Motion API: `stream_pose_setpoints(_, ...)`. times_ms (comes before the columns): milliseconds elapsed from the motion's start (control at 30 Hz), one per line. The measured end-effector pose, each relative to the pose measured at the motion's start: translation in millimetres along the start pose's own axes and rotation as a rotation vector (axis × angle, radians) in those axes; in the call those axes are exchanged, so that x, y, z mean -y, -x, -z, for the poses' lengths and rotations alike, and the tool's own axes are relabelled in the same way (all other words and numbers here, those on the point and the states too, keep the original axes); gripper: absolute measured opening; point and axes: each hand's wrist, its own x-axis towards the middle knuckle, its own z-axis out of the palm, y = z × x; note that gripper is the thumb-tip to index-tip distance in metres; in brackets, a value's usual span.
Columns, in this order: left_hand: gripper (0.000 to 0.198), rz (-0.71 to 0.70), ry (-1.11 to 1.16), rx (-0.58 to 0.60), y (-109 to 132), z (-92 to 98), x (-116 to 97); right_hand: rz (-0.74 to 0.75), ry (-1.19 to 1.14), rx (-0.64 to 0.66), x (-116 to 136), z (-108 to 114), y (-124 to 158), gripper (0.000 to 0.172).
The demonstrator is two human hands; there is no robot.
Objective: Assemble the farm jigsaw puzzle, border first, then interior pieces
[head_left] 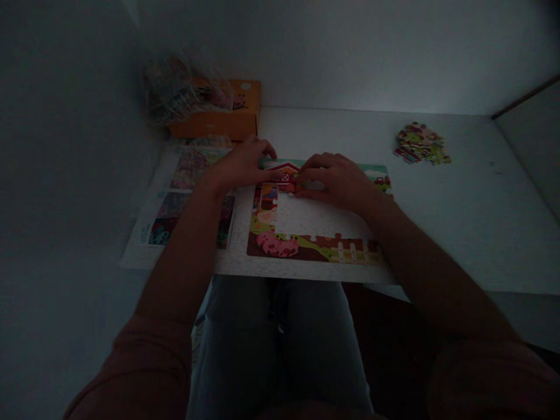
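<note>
A partly assembled jigsaw puzzle [280,244] lies on the white table, its frame of joined pieces around a bare middle. Along its upper left edge, my left hand [245,165] rests with thumb and fingers apart, the thumb touching the part that shows a red barn. My right hand [336,179] reaches in from the other side, thumb and fingers closed on a reddish puzzle piece [286,187] just below the barn roof. The fingertips partly cover that piece, so I cannot tell whether it is fitted into its neighbours.
A heap of loose puzzle pieces [420,143] sits at the back right. At the back left stands an orange box [245,111] with a clear plastic bag [175,90] on it. Printed picture sheets [168,219] lie under my left forearm. The table's front edge [306,279] is above my lap.
</note>
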Motion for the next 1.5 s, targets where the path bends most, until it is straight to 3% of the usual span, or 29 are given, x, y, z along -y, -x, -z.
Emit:
stream_pose_setpoints(167,0.057,0.009,0.023,0.010,-1,-1.5,3,0.011,-0.052,0.063,-4,0,1,0.029)
stream_pose_setpoints(600,0.062,-0.014,0.003,0.027,-2,-1.9,9,0.018,-0.058,0.014,-12,0,6,0.043)
stream_pose_setpoints(833,0.033,-0.034,0.006,-0.004,-3,0.4,13,-0.037,-0.104,0.007,-13,1,3,0.042)
stream_pose_setpoints(1000,0.040,-0.054,-0.016,-0.015,-4,-1.0,12,-0.075,-0.085,0.019,-11,3,1,0.035)
stream_pose_setpoints(1200,0.045,-0.032,-0.041,0.022,-3,1.9,8,-0.098,-0.081,0.003,-10,3,2,0.050)
stream_pose_setpoints(1500,0.055,-0.026,0.009,0.113,3,11.2,7,-0.102,-0.122,0.011,-15,4,2,0.045)
